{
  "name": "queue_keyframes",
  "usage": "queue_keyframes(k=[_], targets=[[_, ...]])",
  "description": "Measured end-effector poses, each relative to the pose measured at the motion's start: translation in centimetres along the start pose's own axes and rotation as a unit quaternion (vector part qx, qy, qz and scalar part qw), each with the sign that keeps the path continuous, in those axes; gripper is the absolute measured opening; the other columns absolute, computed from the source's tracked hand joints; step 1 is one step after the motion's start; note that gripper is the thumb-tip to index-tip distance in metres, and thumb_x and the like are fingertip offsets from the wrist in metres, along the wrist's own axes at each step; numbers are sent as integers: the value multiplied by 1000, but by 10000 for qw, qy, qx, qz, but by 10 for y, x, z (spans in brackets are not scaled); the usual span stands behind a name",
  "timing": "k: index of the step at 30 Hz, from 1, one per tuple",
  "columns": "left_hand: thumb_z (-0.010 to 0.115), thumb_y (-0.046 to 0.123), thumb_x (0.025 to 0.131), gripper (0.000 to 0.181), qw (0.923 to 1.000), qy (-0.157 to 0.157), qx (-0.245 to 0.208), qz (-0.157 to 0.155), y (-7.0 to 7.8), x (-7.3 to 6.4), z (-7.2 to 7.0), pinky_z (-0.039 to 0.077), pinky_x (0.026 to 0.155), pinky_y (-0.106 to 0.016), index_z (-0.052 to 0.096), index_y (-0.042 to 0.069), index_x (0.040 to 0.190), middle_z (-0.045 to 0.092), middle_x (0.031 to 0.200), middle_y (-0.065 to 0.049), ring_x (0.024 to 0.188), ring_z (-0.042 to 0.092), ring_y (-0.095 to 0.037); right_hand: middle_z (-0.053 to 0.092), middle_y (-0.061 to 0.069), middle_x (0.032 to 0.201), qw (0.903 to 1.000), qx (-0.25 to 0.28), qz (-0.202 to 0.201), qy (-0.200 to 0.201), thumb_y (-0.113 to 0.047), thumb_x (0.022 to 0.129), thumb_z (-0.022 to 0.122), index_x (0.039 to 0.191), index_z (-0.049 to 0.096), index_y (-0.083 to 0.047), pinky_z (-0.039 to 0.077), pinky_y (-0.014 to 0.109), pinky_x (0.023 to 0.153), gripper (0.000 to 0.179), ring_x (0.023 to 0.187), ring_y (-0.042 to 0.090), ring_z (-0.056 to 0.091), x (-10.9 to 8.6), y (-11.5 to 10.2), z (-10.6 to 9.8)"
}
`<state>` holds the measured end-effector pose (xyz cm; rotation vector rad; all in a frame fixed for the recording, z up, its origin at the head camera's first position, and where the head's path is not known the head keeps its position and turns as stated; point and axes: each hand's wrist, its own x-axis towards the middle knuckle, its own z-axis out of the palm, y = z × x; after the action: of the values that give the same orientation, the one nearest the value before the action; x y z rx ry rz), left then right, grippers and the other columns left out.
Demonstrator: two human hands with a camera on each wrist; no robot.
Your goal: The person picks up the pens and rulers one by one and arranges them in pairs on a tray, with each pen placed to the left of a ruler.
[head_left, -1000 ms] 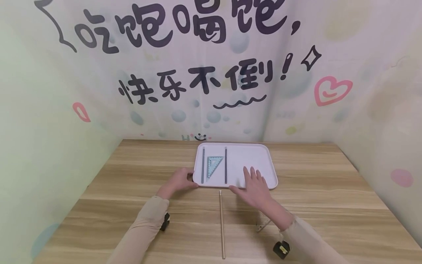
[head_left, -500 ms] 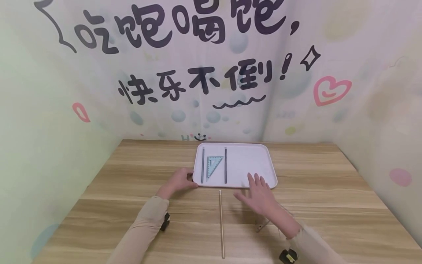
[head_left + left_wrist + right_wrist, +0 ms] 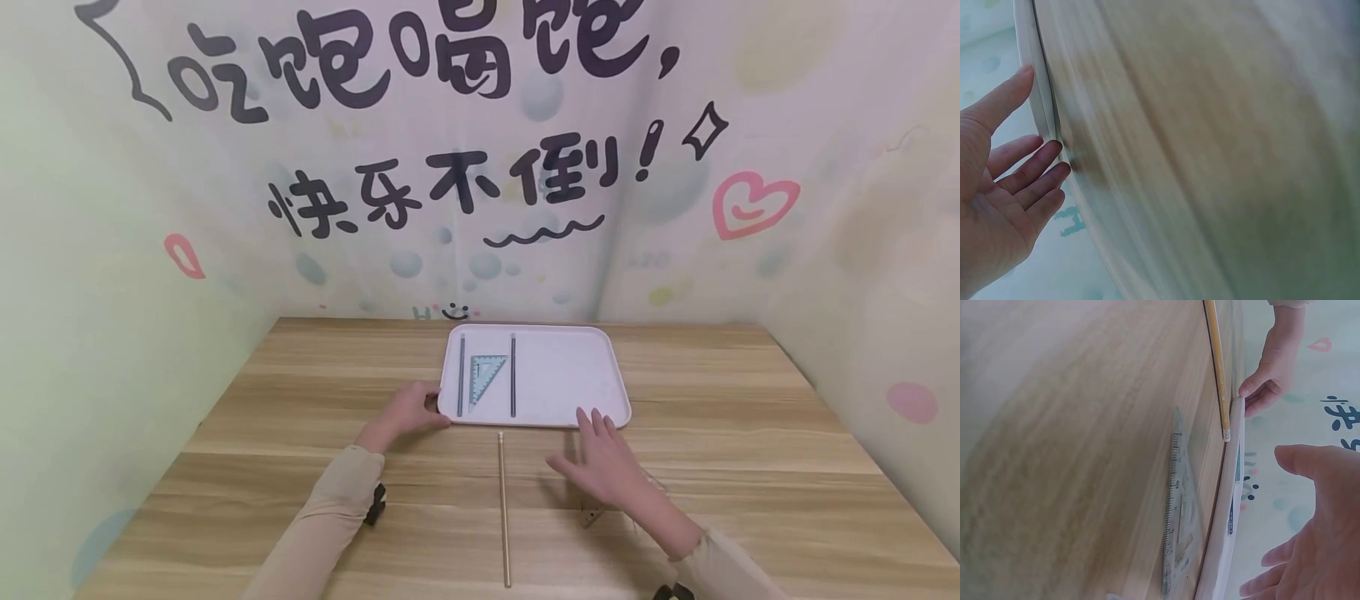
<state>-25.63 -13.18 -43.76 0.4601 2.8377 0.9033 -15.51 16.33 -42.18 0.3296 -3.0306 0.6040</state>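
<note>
My left hand (image 3: 405,410) rests at the front left corner of a white tray (image 3: 570,358), thumb and fingertips touching its rim. In the left wrist view the left hand's fingers (image 3: 1034,164) are loosely extended. My right hand (image 3: 606,467) is over the table by the tray's front right edge, fingers spread, holding nothing. Beneath the right forearm lies a clear set square (image 3: 1180,519), partly hidden in the head view. A gold-coloured pencil (image 3: 505,508) lies lengthwise on the table between the hands, its eraser end close to the tray.
On the tray's left half are two dark pencils, the left pencil (image 3: 461,375) and the right pencil (image 3: 513,375), with a bluish set square (image 3: 486,377) between them. The wooden table (image 3: 712,375) meets a printed wall covering (image 3: 360,275) behind the tray.
My right hand has drawn back toward me and to the right, from over the tray to its front edge. My left hand has stayed at the tray's corner.
</note>
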Motion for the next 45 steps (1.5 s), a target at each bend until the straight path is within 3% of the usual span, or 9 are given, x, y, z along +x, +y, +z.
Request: queue_keyframes(k=[9,21,35,45], targets=[[78,18,69,32,10000,-12,37,-56,1,0,0,35,62,-28,65,10,97,57,80,-2,71,44,-14,30,39,132,9997,-98,-109,-200,-44,74,68,130,28,18,21,53,102,93,124,48,28,-7,3,-3],[78,17,69,30,10000,44,34,33,1,-1,0,34,60,-28,65,8,94,54,76,-3,69,43,-14,27,38,134,9986,212,-37,-478,-42,63,78,131,26,19,25,53,100,106,124,50,26,-17,8,-2],[79,17,69,31,9999,100,32,-3,2,-1,0,39,72,-31,66,8,95,60,87,-2,79,48,-17,31,41,129,9986,184,-103,-483,-34,61,80,128,29,20,28,53,98,100,120,51,32,-22,15,5],[79,17,69,28,10000,85,0,52,0,0,0,38,69,-31,65,9,93,58,83,-2,77,46,-17,35,40,127,9987,115,-158,-468,-31,59,80,127,32,19,28,52,98,97,119,49,34,-24,18,7]])
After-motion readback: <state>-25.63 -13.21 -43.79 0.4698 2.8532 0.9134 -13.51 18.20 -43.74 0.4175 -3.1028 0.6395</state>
